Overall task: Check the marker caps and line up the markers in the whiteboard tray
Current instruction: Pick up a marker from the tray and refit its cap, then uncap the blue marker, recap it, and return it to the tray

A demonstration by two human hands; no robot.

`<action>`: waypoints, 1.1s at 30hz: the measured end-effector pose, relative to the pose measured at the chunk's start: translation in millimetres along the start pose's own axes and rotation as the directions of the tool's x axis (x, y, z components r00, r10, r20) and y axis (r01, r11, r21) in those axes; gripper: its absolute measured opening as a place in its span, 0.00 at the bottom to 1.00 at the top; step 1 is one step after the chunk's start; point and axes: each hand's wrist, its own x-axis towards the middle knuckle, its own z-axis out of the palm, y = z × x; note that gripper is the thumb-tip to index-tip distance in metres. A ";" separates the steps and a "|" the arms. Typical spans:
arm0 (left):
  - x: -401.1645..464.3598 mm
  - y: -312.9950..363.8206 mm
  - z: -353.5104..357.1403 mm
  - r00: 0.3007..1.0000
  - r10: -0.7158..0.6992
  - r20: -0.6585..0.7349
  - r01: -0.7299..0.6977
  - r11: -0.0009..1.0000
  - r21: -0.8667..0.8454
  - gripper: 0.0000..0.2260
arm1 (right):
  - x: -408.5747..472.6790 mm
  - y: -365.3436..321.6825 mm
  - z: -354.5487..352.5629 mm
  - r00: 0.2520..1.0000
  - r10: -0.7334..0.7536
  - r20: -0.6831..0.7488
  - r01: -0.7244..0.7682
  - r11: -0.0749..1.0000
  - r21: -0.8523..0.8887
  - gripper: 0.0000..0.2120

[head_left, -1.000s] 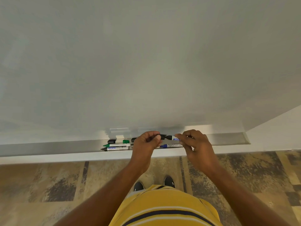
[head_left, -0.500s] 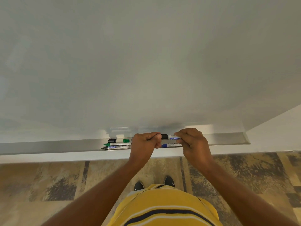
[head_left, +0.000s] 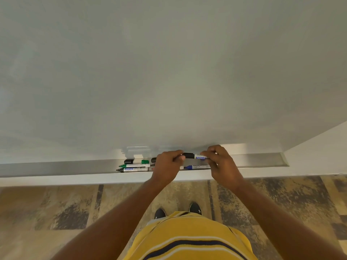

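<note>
A black-capped marker is held level just above the metal whiteboard tray. My left hand pinches its cap end and my right hand grips its white barrel. Below them in the tray lies a blue marker, partly hidden by my hands. To the left lie a green marker with its tip bare, a black marker also uncapped, a loose black cap and a loose green cap. Another dark cap peeks out beside my left hand.
The large blank whiteboard fills the upper view, with a white wall at right. The floor below is patterned tile. My shoes and yellow striped shirt are at the bottom.
Both hands have drawn closer together on the black-capped marker, the cap now pressed against the barrel. The markers in the tray have not moved.
</note>
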 end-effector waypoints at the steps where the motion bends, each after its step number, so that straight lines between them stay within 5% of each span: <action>1: 2.8 -4.5 2.7 1.000 -0.015 -0.007 0.016 0.998 0.064 0.11 | -0.6 6.4 6.1 0.999 0.041 0.013 -0.041 0.999 -0.024 0.17; 12: 3.4 -43.6 28.7 0.999 -0.028 -0.039 0.038 0.963 0.268 0.09 | -2.5 35.7 47.9 0.984 0.159 0.077 -0.143 0.973 -0.183 0.14; 24: 6.6 -53.5 34.6 1.000 0.017 -0.021 -0.010 0.957 0.291 0.09 | -7.5 47.2 49.2 0.990 0.087 0.108 -0.061 0.974 -0.220 0.13; 33: 6.8 -54.4 39.0 0.998 0.068 -0.017 -0.059 0.944 0.325 0.09 | -15.6 42.3 58.4 0.954 0.066 0.292 0.058 0.916 -0.397 0.14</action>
